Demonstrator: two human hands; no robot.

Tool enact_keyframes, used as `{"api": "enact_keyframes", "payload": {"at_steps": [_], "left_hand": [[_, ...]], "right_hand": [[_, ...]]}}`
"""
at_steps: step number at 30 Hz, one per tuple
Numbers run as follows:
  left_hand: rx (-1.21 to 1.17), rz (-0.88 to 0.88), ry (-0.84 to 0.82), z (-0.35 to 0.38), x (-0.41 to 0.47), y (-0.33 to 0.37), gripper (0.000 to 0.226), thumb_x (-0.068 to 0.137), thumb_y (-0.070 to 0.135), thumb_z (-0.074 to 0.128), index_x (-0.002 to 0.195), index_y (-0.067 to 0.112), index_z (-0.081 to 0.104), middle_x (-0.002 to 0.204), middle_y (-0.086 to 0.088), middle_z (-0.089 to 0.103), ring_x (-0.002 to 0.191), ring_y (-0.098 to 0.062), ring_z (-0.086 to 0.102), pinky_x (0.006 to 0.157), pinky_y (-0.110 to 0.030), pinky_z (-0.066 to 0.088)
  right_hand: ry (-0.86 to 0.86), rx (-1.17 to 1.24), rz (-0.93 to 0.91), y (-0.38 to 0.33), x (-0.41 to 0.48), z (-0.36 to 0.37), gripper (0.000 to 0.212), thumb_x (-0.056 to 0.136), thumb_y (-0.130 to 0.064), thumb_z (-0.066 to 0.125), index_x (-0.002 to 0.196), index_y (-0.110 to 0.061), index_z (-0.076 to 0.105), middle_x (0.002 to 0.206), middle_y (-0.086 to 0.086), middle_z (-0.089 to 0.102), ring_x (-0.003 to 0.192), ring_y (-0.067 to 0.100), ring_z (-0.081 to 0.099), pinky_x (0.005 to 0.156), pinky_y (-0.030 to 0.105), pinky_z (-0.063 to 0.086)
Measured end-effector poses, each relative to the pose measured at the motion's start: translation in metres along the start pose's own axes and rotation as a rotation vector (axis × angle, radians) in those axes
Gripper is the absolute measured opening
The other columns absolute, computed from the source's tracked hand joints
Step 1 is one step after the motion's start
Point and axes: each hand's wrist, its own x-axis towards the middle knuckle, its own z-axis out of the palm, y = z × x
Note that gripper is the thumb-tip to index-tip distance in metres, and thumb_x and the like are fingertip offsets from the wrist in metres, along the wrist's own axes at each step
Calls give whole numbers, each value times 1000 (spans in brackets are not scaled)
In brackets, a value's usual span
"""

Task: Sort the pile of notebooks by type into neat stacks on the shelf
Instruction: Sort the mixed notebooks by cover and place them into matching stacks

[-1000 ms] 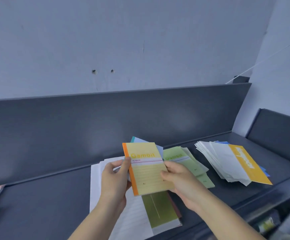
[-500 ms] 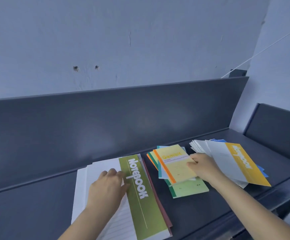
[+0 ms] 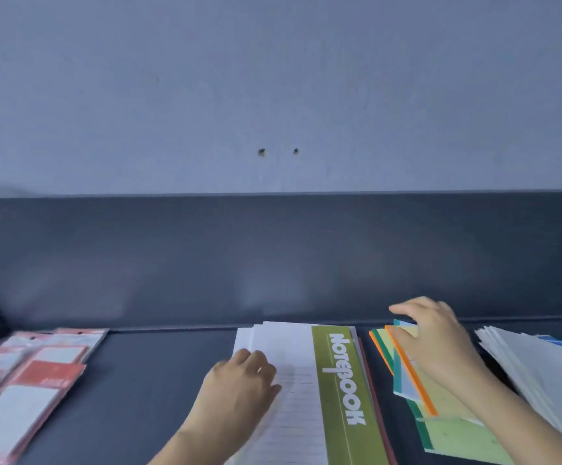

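1. A second ago both hands held the yellow notebook, the one with the orange spine, in the air. It now lies on top of the small stack under the right hand.
2. The right hand rests on that stack with fingers stretched out and gripping nothing. I judge it is squaring the edges, which are fanned out.
3. The left hand has let go and rests, fingers loosely bent, on the white page of the large notebook. The hands are apart.
4. That makes one more notebook sorted by type on the shelf. The stack still needs tidying.
5. A white-backed pile just right of the right hand looks unsorted.
6. The view has swung left, showing red packets well left of the left hand.
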Motion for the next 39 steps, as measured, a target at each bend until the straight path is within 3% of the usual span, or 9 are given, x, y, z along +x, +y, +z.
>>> {"api": "enact_keyframes", "payload": {"at_steps": [6, 12, 16, 20, 21, 22, 25, 33, 39], "left_hand": [[128, -188, 33, -55, -83, -87, 31, 77, 40, 43, 56, 25, 61, 62, 10, 56, 56, -14, 59, 39, -22, 42], [188, -349, 58, -111, -193, -164, 30, 78, 38, 45, 76, 25, 72, 76, 9, 66, 65, -19, 65, 42, -26, 50], [237, -408, 104, -146, -271, -210, 9, 71, 31, 74, 77, 26, 74, 78, 12, 67, 65, -16, 67, 38, -23, 49], [283, -483, 74, -178, -349, -260, 22, 79, 38, 54, 74, 29, 74, 75, 14, 67, 68, -6, 62, 46, -15, 45], [301, -491, 78, -187, -367, -269, 9, 76, 32, 66, 72, 28, 74, 74, 14, 68, 68, -5, 61, 47, -12, 45], [284, -531, 67, -198, -383, -277, 11, 66, 29, 83, 72, 27, 74, 74, 13, 68, 66, -6, 63, 46, -12, 46], [323, -649, -8, -220, -432, -302, 35, 42, 26, 96, 71, 26, 76, 70, 11, 68, 59, -12, 67, 40, -22, 50], [341, -831, -74, -244, -503, -361, 31, 55, 25, 92, 83, 24, 78, 80, 6, 71, 69, -19, 69, 39, -24, 51], [296, -956, -46, -229, -513, -412, 25, 71, 24, 83, 95, 25, 76, 90, 6, 70, 83, -21, 68, 49, -30, 53]], "right_hand": [[-108, 62, -248, -94, -7, 32, 36, 91, -26, 58, 127, -22, 58, 128, -6, 54, 120, 17, 43, 97, 30, 38], [-211, 70, -451, -197, -47, 68, 39, 93, -29, 53, 132, -26, 52, 131, -11, 52, 123, 11, 41, 96, 25, 37], [-239, 90, -529, -278, -91, 89, 39, 94, -31, 53, 132, -26, 51, 131, -15, 53, 126, 9, 40, 98, 26, 39], [-276, 68, -634, -366, -138, 110, 37, 93, -31, 52, 130, -24, 53, 127, -8, 56, 122, 13, 44, 98, 30, 41], [-281, 57, -662, -386, -148, 115, 37, 93, -30, 50, 129, -24, 54, 126, -7, 57, 120, 15, 45, 97, 31, 41], [-287, 40, -693, -406, -158, 121, 37, 93, -29, 50, 129, -24, 54, 127, -6, 56, 119, 16, 45, 96, 31, 41], [-306, 14, -763, -455, -183, 137, 39, 93, -30, 50, 131, -24, 52, 134, -3, 53, 124, 18, 42, 100, 33, 39], [-379, 58, -838, -548, -210, 179, 37, 91, -28, 52, 127, -22, 56, 127, -2, 58, 119, 19, 47, 96, 34, 44], [-436, 165, -875, -610, -196, 220, 40, 90, -28, 53, 129, -19, 55, 128, 1, 58, 119, 22, 49, 94, 35, 44]]}}
